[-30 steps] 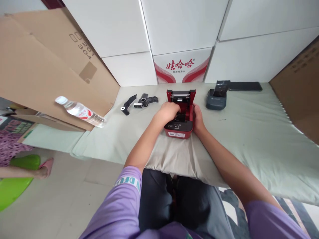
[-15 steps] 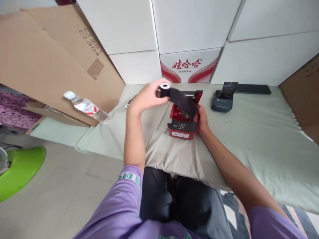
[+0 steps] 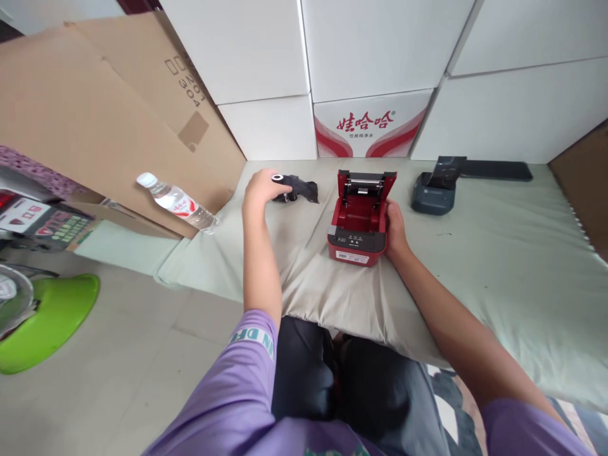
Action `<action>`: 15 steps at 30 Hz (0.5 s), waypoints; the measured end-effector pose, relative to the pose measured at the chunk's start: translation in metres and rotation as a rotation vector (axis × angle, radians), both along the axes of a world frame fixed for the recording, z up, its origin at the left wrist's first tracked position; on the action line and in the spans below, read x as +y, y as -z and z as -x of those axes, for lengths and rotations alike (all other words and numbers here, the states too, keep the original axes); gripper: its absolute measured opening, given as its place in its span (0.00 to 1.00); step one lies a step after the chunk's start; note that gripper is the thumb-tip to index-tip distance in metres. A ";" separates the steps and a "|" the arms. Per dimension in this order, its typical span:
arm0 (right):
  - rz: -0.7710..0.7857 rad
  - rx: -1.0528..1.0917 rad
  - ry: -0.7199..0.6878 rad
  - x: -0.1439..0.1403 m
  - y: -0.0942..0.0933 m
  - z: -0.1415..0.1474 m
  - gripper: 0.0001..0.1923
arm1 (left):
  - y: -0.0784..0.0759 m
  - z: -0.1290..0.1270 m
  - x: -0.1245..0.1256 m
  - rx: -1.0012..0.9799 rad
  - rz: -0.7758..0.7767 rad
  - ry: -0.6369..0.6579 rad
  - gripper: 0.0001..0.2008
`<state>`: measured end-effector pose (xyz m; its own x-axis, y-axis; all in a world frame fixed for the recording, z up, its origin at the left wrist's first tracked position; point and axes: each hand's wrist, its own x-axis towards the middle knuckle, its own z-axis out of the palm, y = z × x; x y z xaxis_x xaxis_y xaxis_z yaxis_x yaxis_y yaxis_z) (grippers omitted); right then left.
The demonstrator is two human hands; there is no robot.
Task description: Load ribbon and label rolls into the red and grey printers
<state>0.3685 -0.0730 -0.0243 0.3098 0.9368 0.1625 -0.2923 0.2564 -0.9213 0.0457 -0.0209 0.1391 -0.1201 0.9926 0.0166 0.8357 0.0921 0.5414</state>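
Two bare hands work over a pale green padded mat [image 3: 475, 253] spread low in front of the seated person. The left hand [image 3: 259, 189] reaches out to the far left part of the mat, its fingers [image 3: 272, 183] curled around the white-cored end of a black ribbon roll [image 3: 297, 188], whose loose, crinkled black film trails to the right and lies on the mat. The right hand [image 3: 395, 225] is pressed against the right side of a small red label printer [image 3: 360, 218], fingers wrapped along its casing. The printer sits near the middle of the mat with its lid tipped up and back, showing a bare red cavity and a roller bar at the hinge; its front carries a dark panel with small buttons and a white label below. A dark grey printer [image 3: 434, 193] stands well to the right near the wall, with a black flat device [image 3: 496, 170] lying just behind it. White cartons are stacked along the back, one [image 3: 370, 123] printed with red characters and red swooshes. A flattened cardboard box [image 3: 95, 114] leans at the left, a clear water bottle [image 3: 178, 202] lying against it, and a green plastic basin [image 3: 42, 316] sits on the tiled floor.
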 end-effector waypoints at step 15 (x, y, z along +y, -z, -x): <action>0.010 0.020 0.017 -0.004 -0.008 0.003 0.32 | 0.041 -0.002 0.026 -0.176 0.483 -0.033 0.30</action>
<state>0.3651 -0.0772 -0.0164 0.3288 0.9329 0.1469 -0.3066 0.2526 -0.9177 0.0472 0.0053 0.0979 -0.1112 0.8776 -0.4663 0.7279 0.3914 0.5630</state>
